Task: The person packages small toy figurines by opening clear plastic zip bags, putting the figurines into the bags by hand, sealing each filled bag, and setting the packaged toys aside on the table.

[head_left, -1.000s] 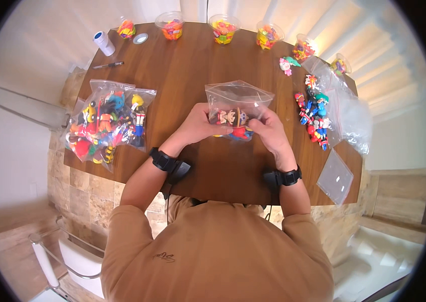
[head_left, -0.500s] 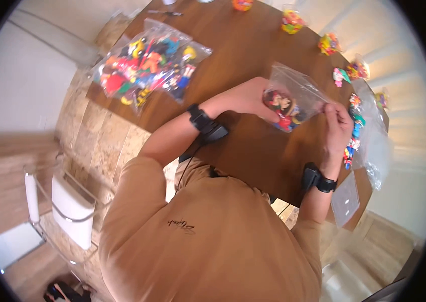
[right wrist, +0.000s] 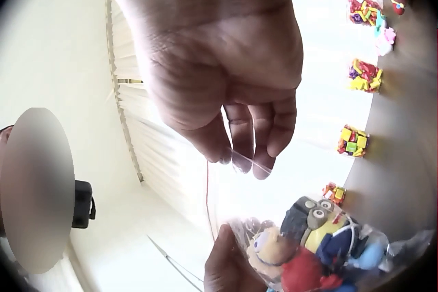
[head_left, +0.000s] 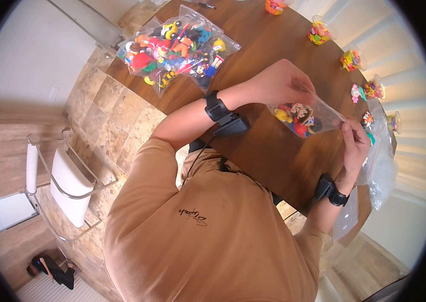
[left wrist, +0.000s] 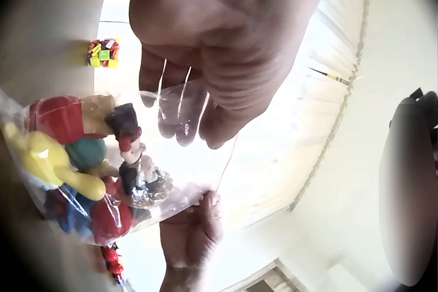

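At two o'clock in the head view, our left hand (head_left: 282, 83) and right hand (head_left: 356, 145) pinch the clear zip bag (head_left: 327, 118) near its top, likely so the toy figures (head_left: 301, 121) won't spill.

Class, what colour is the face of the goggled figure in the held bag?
Yellow; the goggled figure shows best in the right wrist view.

I seem to be in a room of a home, likely a dining room. A dark wooden worktop (head_left: 268, 151) faces pale gathered curtains (head_left: 394, 55), with mottled tiles (head_left: 125, 108) on the floor and a white, metal-framed chair (head_left: 72, 186) nearby.
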`<state>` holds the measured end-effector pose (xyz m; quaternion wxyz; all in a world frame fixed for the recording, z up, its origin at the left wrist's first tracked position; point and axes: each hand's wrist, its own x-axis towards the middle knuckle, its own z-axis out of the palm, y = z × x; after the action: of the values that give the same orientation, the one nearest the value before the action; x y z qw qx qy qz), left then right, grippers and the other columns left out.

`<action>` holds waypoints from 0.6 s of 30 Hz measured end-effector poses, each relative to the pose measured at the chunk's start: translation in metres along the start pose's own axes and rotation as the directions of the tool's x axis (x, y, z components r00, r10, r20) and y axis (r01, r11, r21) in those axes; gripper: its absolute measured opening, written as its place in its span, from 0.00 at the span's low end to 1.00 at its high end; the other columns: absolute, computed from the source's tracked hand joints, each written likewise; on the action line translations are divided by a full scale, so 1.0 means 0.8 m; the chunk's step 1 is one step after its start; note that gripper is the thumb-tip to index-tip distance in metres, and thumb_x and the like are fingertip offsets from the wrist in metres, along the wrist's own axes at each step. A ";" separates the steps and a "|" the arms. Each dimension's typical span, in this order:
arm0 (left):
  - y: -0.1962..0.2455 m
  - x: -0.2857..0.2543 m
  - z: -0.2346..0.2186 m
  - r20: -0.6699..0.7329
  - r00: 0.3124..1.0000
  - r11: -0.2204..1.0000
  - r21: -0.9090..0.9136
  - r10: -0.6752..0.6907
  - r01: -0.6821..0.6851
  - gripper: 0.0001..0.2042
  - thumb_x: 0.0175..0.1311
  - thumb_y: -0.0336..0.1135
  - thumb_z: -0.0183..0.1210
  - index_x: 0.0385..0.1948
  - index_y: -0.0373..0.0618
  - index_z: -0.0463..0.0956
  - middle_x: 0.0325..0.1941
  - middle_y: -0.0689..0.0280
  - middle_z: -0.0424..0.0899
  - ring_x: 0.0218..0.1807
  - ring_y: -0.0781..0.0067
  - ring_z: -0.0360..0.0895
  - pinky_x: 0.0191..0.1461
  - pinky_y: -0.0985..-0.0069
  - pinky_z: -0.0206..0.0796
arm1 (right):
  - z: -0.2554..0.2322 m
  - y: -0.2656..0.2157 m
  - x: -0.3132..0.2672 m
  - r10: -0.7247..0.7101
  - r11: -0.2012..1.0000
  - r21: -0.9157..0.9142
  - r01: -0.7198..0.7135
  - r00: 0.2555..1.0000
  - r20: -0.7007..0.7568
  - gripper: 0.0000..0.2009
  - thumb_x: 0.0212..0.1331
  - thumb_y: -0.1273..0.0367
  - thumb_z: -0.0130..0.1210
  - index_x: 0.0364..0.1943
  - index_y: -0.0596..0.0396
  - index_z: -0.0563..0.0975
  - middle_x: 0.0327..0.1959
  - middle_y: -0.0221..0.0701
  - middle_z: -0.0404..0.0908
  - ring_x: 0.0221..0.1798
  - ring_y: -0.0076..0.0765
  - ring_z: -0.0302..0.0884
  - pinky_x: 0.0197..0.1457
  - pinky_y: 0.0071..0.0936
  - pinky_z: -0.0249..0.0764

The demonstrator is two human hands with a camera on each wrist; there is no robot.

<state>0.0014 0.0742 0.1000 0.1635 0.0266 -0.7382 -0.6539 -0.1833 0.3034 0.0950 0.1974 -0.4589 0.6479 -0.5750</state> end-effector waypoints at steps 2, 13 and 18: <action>0.007 0.001 0.001 0.011 0.997 0.997 -0.019 -0.077 0.077 0.07 0.59 0.31 0.66 0.34 0.37 0.84 0.31 0.67 0.87 0.33 0.84 0.81 0.40 0.82 0.72 | -0.008 0.001 -0.004 0.016 1.000 -0.011 -0.016 1.000 -0.006 0.06 0.66 0.77 0.55 0.42 0.64 0.81 0.39 0.34 0.84 0.44 0.27 0.80 0.51 0.22 0.73; 0.037 0.010 -0.006 0.139 0.969 0.906 0.350 0.202 -0.239 0.10 0.57 0.36 0.64 0.35 0.39 0.84 0.32 0.63 0.87 0.33 0.73 0.83 0.39 0.77 0.73 | -0.016 -0.009 -0.013 0.066 0.992 -0.108 -0.064 0.998 0.010 0.04 0.64 0.80 0.55 0.39 0.64 0.80 0.38 0.33 0.82 0.41 0.25 0.80 0.48 0.21 0.73; 0.061 0.029 0.016 0.285 0.920 0.686 0.614 0.269 -0.391 0.12 0.54 0.40 0.62 0.33 0.42 0.84 0.30 0.60 0.86 0.33 0.59 0.83 0.37 0.68 0.73 | -0.010 -0.010 -0.010 -0.028 0.994 -0.108 0.030 0.999 0.021 0.04 0.63 0.80 0.55 0.39 0.64 0.79 0.36 0.31 0.80 0.40 0.24 0.78 0.44 0.17 0.71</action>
<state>-0.0158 0.0872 0.1515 0.1945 -0.1075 -0.9244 -0.3099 -0.1824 0.3149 0.1027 0.1703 -0.4839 0.6694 -0.5373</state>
